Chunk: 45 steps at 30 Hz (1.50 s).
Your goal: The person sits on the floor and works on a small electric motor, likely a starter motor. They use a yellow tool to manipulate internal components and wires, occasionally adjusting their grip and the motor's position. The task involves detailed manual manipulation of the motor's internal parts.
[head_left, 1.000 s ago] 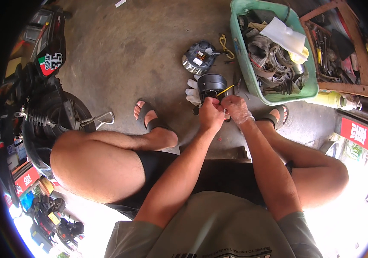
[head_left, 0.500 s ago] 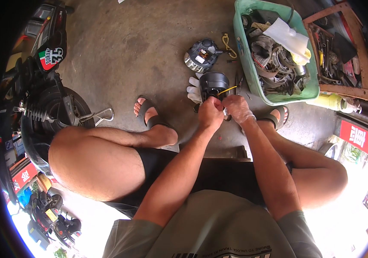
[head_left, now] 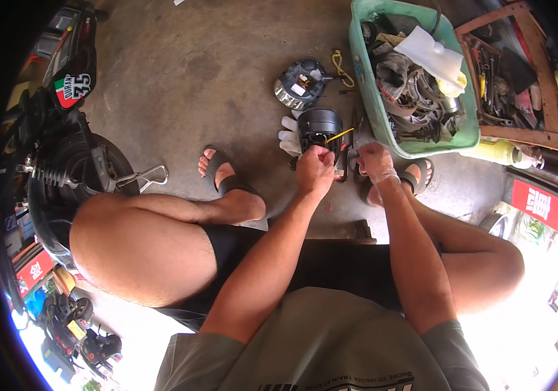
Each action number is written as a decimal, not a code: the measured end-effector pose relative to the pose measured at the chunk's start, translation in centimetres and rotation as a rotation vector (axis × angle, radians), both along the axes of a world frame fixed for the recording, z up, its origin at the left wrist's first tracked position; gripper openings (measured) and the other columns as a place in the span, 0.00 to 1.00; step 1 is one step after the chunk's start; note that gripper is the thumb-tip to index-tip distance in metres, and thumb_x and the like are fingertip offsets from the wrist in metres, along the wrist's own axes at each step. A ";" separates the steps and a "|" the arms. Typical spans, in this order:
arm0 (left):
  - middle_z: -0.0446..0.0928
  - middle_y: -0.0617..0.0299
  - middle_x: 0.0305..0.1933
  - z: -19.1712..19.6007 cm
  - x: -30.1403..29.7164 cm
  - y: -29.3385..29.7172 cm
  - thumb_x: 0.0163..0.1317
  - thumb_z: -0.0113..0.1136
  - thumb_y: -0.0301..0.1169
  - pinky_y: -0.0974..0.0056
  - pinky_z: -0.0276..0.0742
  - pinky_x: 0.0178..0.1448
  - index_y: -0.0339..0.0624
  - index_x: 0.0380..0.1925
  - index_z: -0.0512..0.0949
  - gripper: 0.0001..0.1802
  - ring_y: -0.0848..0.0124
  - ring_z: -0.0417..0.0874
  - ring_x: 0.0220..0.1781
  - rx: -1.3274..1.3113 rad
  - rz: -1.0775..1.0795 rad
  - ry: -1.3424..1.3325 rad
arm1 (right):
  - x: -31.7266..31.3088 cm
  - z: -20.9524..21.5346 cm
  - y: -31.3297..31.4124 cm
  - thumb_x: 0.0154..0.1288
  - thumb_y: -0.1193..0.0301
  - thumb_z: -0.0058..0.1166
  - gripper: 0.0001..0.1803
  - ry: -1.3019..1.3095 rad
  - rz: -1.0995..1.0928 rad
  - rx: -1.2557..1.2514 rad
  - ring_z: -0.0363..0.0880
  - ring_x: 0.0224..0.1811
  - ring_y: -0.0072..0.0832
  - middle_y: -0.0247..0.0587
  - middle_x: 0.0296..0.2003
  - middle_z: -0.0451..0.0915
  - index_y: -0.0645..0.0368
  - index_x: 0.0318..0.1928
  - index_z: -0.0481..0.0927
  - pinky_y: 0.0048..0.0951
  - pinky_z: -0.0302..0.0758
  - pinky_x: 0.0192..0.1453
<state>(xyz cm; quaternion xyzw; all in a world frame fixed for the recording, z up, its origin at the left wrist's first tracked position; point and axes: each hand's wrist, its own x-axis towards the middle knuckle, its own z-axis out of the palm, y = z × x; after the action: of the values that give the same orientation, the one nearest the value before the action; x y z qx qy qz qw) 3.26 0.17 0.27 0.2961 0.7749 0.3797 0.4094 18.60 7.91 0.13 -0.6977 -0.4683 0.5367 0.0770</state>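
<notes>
The person wears an olive-grey short-sleeved T-shirt (head_left: 331, 345) with a line of small pale lettering across the chest, and black shorts (head_left: 318, 260) that end above the knees. Forearms and legs are bare. The left hand (head_left: 315, 169) is ungloved; the right hand (head_left: 375, 161) wears a thin, translucent whitish glove. On each foot sits a dark open-toed sandal (head_left: 225, 176) with a broad strap

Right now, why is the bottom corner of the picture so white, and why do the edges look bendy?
In the head view, sunlight washes out the lower right corner near the red sign; the fisheye lens bends the wooden tray and darkens the rim; the left hand and right hand at the black round part stay evenly lit and fairly sharp.
</notes>
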 end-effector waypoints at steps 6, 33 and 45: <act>0.81 0.56 0.25 -0.6 0.0 -0.2 0.59 0.60 0.32 0.62 0.77 0.36 0.38 0.31 0.79 0.08 0.65 0.83 0.28 0.047 -0.026 0.104 | 3.5 -2.0 -1.0 0.53 0.71 0.50 0.12 -0.505 0.187 0.176 0.81 0.47 0.45 0.48 0.38 0.83 0.49 0.38 0.84 0.40 0.76 0.51; 0.78 0.60 0.23 0.5 -0.1 0.3 0.65 0.54 0.30 0.66 0.73 0.30 0.37 0.32 0.74 0.08 0.74 0.77 0.24 0.014 0.043 -0.181 | -0.8 2.2 -1.8 0.53 0.70 0.56 0.10 0.185 0.002 0.080 0.75 0.25 0.22 0.39 0.21 0.76 0.65 0.32 0.78 0.28 0.71 0.31; 0.76 0.66 0.25 0.4 0.6 0.3 0.65 0.56 0.29 0.70 0.74 0.31 0.34 0.37 0.77 0.08 0.78 0.76 0.26 0.103 0.099 -0.548 | -0.1 3.7 -1.8 0.57 0.67 0.54 0.17 0.094 0.354 0.097 0.80 0.41 0.37 0.49 0.36 0.83 0.63 0.44 0.80 0.32 0.73 0.49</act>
<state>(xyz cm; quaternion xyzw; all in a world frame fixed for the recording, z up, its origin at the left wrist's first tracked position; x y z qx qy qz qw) 3.85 0.42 0.64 0.1645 0.6286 0.5042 0.5689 18.54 6.09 3.83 -0.5740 -0.6051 0.5506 0.0368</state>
